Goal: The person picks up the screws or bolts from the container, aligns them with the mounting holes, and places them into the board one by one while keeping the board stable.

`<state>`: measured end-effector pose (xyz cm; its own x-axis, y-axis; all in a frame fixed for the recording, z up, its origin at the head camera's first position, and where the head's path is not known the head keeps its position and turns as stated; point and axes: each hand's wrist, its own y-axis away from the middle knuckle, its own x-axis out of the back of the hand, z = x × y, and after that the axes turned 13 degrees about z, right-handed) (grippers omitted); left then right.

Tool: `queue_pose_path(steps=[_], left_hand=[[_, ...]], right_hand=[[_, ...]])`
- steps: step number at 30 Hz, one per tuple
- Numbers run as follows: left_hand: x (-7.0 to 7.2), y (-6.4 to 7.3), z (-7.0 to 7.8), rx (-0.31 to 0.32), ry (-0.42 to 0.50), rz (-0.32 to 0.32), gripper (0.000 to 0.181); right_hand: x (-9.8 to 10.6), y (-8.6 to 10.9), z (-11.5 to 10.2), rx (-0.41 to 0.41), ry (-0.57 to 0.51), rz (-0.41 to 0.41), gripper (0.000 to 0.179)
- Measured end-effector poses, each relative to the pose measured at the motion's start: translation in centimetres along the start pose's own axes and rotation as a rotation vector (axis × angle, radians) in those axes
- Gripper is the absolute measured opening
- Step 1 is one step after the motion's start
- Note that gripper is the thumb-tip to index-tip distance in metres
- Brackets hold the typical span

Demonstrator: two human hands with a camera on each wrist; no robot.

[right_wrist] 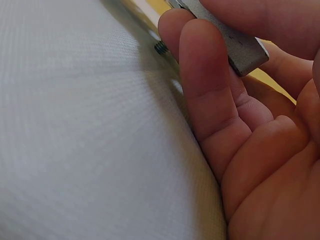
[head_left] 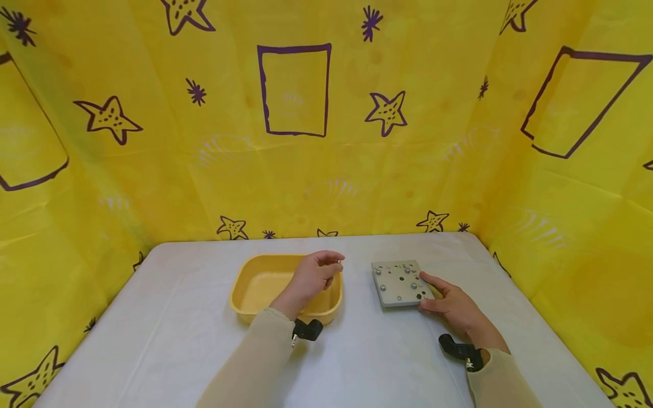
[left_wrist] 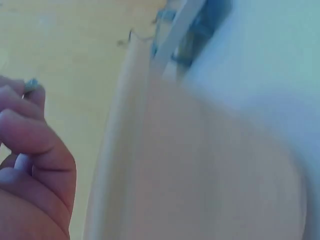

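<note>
Stretching behind and along both sides, a yellow fabric backdrop [head_left: 336, 170] printed with dark purple starfish and frames surrounds a table spread with white cloth [head_left: 377, 357]. Left of the table's middle sits a yellow rectangular bin with rounded corners [head_left: 262, 290]. Two beige sleeves [head_left: 255, 360] reach in from the near side. The left hand [head_left: 313, 275] is above the bin's right part, thumb and forefinger pinched together on a small item. The right hand [head_left: 451, 303] grips the right edge of a flat, square, grey metal plate [head_left: 393, 289], to the right of the bin and well apart from it; whether the plate touches the cloth I cannot tell. Each wrist carries a black angled mount [head_left: 461, 348]. On the plate's upper face are round holes and several silvery bolt heads [head_left: 414, 286]. Close up, a dark threaded screw end [right_wrist: 161, 48] shows beside the right hand's fingertips. Smallest is the shiny metal piece [head_left: 340, 262] at the left fingertips, its exact shape too small to make out.
</note>
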<state>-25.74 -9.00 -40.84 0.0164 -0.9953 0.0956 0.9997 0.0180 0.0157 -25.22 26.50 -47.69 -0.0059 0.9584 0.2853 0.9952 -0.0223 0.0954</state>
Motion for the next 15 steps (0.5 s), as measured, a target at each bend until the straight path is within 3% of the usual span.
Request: queue_pose_path(steps=[4,8,11,15], left_hand=[[-3.2,-0.1,0.5,-0.005,0.047,-0.025,0.016],[-6.2,-0.2,0.7,-0.008,0.013,-0.032,0.015],[-8.2,-0.2,0.7,-0.029,-0.069,-0.042,0.014],[-10.8,-0.4,0.3,-0.111,-0.204,-0.062,0.015]], right_hand=[[0.0,-0.2,0.1,0.009,0.001,0.002,0.089],[-0.1,-0.4,0.1,0.011,0.009,-0.006,0.09],[-0.1,-0.4,0.1,0.015,0.014,-0.006,0.091],[-0.1,-0.2,0.0,0.021,0.017,-0.002,0.09]])
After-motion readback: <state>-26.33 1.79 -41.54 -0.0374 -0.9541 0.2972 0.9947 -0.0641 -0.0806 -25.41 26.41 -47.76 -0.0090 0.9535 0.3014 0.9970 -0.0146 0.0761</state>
